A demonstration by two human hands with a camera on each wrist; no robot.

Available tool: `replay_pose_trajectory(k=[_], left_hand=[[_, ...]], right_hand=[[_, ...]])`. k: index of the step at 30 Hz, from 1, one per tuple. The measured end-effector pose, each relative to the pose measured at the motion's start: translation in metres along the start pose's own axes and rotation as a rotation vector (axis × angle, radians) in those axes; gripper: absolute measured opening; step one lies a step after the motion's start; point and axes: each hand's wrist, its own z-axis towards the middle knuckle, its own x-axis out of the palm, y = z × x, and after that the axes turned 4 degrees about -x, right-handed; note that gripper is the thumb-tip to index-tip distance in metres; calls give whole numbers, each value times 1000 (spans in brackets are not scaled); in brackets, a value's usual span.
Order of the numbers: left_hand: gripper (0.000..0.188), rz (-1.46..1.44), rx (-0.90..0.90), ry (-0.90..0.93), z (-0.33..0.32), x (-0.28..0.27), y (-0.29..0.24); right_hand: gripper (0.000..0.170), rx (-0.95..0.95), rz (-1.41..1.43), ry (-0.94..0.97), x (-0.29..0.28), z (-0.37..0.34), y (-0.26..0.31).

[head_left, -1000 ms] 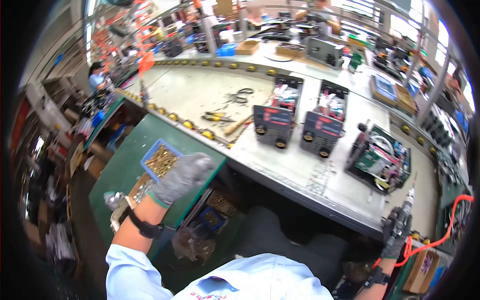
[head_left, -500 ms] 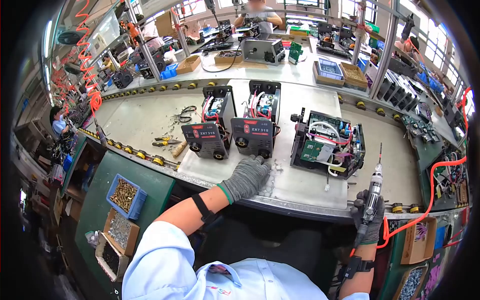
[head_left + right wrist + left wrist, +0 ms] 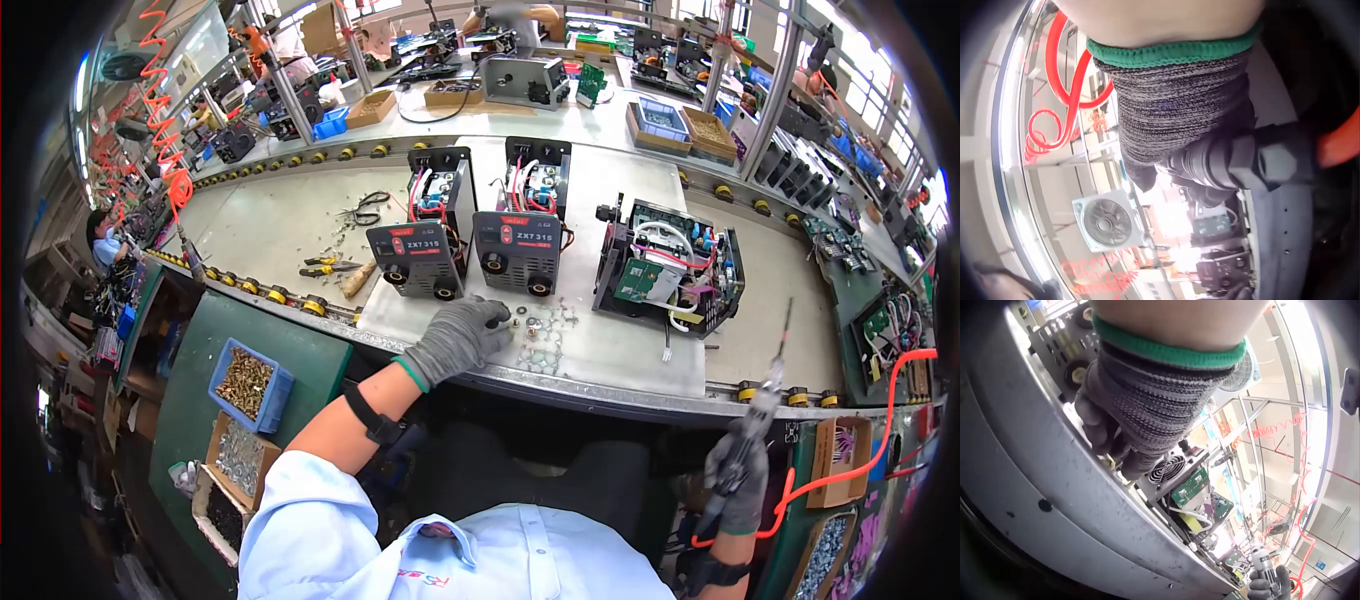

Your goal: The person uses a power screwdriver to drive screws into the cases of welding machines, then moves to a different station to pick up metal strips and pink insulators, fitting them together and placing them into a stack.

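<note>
My gloved left hand (image 3: 455,343) rests low over the bench's front part, fingers bent loosely downward beside small loose metal parts (image 3: 533,324); no held item is visible. In the left wrist view, that hand (image 3: 1147,406) has its fingertips down by the bench edge. Just behind it stand two upright units with dark front panels (image 3: 418,255) (image 3: 517,250). An open unit with a green board (image 3: 640,281) lies farther right. My right hand (image 3: 738,480) grips a powered screwdriver (image 3: 765,405), bit pointing up; in the right wrist view the hand (image 3: 1179,112) wraps its hose end.
Left of me, a blue bin of brass parts (image 3: 250,388) and a box of silver parts (image 3: 240,458) sit on a green table (image 3: 190,375). Pliers (image 3: 332,267) and scissors (image 3: 368,207) lie on the bench. An orange hose (image 3: 840,485) trails at right. People work in the background.
My left hand went from above the blue bin to the bench, then shifted slightly left, uncovering small parts. The right hand keeps hold of the screwdriver, now blurred and slightly lower. The view has turned right.
</note>
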Motion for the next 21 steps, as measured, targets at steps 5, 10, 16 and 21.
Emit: replay_pose_trajectory(k=[5, 10, 16, 21], left_hand=[[27, 99, 49, 24, 7, 28, 9], [23, -113, 55, -172, -9, 12, 13], [36, -1134, -405, 213, -19, -5, 1], [44, -1366, -475, 261, -24, -4, -7]], right_hand=[[66, 217, -305, 122, 52, -39, -16], [63, 501, -322, 331, 91, -36, -41], [64, 622, -280, 515, 125, -10, -68], [61, 669, -256, 546, 139, -2, -68]])
